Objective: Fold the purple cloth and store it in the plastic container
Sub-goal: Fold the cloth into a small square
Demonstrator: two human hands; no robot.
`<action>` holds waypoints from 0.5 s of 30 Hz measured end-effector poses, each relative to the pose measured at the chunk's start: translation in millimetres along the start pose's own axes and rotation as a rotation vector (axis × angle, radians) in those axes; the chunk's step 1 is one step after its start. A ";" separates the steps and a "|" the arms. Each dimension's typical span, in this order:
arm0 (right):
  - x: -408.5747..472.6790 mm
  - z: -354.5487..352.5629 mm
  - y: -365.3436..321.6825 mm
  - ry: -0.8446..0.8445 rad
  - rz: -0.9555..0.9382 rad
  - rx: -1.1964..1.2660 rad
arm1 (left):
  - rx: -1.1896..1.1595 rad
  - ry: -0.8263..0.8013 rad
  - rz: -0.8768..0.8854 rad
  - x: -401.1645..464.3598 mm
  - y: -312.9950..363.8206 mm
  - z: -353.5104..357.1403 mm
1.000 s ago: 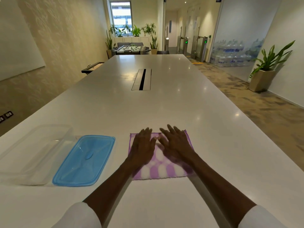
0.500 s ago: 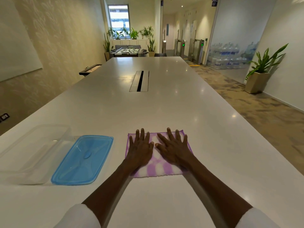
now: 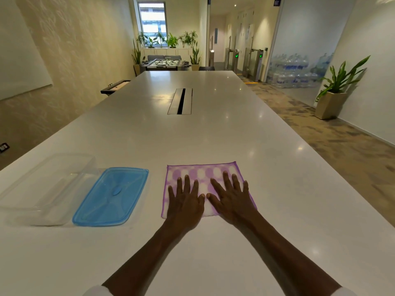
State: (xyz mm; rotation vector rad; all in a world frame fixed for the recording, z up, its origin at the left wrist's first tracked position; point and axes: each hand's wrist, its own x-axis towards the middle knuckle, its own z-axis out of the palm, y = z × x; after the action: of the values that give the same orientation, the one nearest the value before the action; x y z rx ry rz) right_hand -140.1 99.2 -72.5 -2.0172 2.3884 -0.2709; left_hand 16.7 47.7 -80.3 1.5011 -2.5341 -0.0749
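At the far left of the white surface [image 3: 213, 133] sits the clear plastic container [image 3: 46, 189], open and seemingly empty, with its blue lid [image 3: 111, 196] lying flat just beside it on the right, the two edges close or touching. Right of the lid, with a strip of bare top between, the purple cloth [image 3: 203, 171] lies flat as a roughly square pad with white spots and a darker purple hem; whether it is already doubled over cannot be told from here. The left hand [image 3: 184, 201] rests palm down on the cloth's near left part, fingers spread and flat, gripping nothing. The right hand [image 3: 232, 199] lies beside it in the same way, spread and pressing on the near right part, thumbs almost meeting in the middle. This looks like smoothing or flattening between folds. To do it well, the palms should sweep outward from the centre toward the hem so that creases are pushed out rather than trapped, and the corners should be lined up before any further fold is pressed. Since the container is long and narrow-looking, the next fold likely ought to leave a shape that drops in without bunching. Beyond, the long top carries only a cable slot [image 3: 180, 101], and a potted plant [image 3: 335, 90] stands by the right wall.
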 end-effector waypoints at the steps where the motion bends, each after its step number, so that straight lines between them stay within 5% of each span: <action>1: -1.9 -0.8 -0.1 -0.015 0.037 0.008 | 0.000 0.003 0.001 -0.2 0.6 0.3; 10: -28.0 -28.2 0.6 0.128 0.419 0.010 | -0.045 -0.004 -0.045 -3.0 6.3 1.3; 15: -35.6 -45.4 15.0 0.072 0.503 0.267 | -0.098 -0.007 -0.084 -5.0 13.4 3.4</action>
State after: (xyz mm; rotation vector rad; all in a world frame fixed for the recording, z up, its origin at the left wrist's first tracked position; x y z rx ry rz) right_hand -153.8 142.3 -33.6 -1.2690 2.6258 -0.6141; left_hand 6.8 58.4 -82.4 1.5715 -2.4339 -0.2131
